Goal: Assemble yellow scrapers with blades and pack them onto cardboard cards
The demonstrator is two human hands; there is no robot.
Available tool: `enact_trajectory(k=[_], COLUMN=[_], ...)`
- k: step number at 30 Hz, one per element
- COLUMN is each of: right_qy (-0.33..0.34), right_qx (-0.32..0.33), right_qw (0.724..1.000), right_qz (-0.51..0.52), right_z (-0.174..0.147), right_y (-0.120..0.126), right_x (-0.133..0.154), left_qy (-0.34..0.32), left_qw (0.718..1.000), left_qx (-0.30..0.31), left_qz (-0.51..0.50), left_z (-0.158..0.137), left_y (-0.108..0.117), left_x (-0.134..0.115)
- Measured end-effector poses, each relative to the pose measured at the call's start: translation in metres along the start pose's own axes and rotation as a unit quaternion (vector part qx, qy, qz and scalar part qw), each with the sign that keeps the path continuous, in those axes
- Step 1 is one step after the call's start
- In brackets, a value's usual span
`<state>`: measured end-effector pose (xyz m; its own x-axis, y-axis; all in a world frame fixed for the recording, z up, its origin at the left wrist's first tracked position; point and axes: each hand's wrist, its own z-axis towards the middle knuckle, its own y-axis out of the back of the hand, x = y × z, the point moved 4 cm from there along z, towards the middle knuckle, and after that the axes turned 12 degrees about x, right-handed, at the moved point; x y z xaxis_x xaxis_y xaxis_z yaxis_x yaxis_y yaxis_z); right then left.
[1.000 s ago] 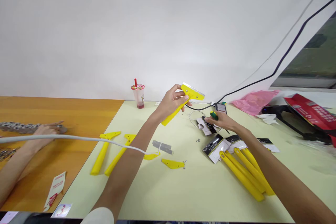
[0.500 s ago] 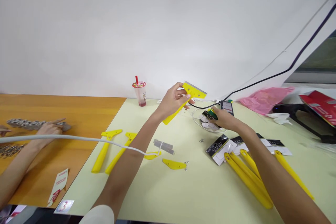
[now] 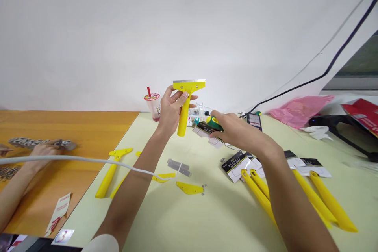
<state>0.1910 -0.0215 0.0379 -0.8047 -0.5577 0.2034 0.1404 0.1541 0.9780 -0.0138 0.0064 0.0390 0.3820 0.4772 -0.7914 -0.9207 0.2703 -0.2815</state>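
Observation:
My left hand is closed around the neck of a yellow scraper, held upright above the table with its metal blade at the top and two screws in its head. To its right, my right hand grips a green-and-yellow screwdriver handle; the tool's shaft is not visible. Black-and-white packaging cards show just below those fingers, and I cannot tell whether the hand touches them. Yellow clamp plates, loose small screws and grey blades lie on the table beneath.
Yellow scraper handles lie left, partly behind my forearm. Carded scrapers lie right. A drink cup stands at the back. A white cable crosses in front. Another person's hand works at the orange table.
The scraper has swung from tilted to upright and moved left with my left hand. My right hand has come left from the packaging cards, bringing the screwdriver handle closer to the scraper.

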Motion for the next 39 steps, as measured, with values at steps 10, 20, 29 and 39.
enact_trajectory(k=[10,20,29,39], right_qy=[0.054,0.030,0.067,0.101], right_qx=[-0.010,-0.006,-0.027,-0.073], right_qw=[0.998,1.000,0.997,0.992], right_qz=[-0.002,-0.008,-0.011,-0.009], right_z=[-0.014,-0.015,-0.009,-0.006], right_y=[-0.001,-0.003,-0.006,-0.009], right_x=[0.009,0.003,0.012,0.003], left_qy=[0.003,-0.011,-0.002,-0.006], left_qw=[1.000,1.000,1.000,0.999], left_qx=[-0.002,-0.018,-0.025,-0.036], left_qz=[0.001,0.002,-0.013,-0.010], left_z=[-0.004,-0.009,-0.008,-0.007], left_y=[-0.013,-0.021,-0.015,-0.012], left_x=[0.006,0.012,0.015,0.014])
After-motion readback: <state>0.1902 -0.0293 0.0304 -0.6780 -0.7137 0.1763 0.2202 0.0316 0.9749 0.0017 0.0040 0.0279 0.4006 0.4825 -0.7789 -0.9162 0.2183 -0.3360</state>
